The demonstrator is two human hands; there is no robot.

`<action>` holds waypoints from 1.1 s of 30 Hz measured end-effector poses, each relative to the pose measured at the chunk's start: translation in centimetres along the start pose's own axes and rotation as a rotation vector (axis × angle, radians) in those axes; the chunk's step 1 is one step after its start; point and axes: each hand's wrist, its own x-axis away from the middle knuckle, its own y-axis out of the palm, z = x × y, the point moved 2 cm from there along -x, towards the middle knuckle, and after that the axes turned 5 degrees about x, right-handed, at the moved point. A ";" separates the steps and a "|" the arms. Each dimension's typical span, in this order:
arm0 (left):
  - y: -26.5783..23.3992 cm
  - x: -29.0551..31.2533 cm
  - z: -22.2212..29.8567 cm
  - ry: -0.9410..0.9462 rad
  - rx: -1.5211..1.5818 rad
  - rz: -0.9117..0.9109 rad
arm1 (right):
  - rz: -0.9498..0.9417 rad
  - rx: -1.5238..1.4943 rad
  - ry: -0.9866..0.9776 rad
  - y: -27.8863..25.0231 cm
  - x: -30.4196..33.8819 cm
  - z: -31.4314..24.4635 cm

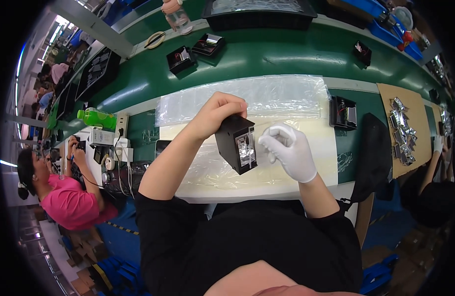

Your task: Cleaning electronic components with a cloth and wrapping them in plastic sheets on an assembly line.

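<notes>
My bare left hand [220,114] grips a black box-shaped housing [228,148] from above, its fingers wrapped over the top end. The housing is tilted in the air, and its face with a shiny silver insert [246,149] turns toward my right. My right hand [290,154], in a white glove, is close beside that face, with thumb and fingertips pinched together. Whatever is in the pinch, if anything, is too small to make out. Below both hands lies a pale work mat [203,183] with clear plastic film [282,96] along its far side.
Similar black housings stand at the right [343,113] and back [180,59]. Silver reflector parts [402,133] lie on cardboard at the right. A dark cloth [371,148] hangs near the mat. A green bottle [96,118] and a person in pink [74,202] are at the left.
</notes>
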 end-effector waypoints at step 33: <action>-1.3 -6.2 3.0 0.479 -0.974 0.472 | 0.154 1.002 -0.409 -2.6 0.8 2.0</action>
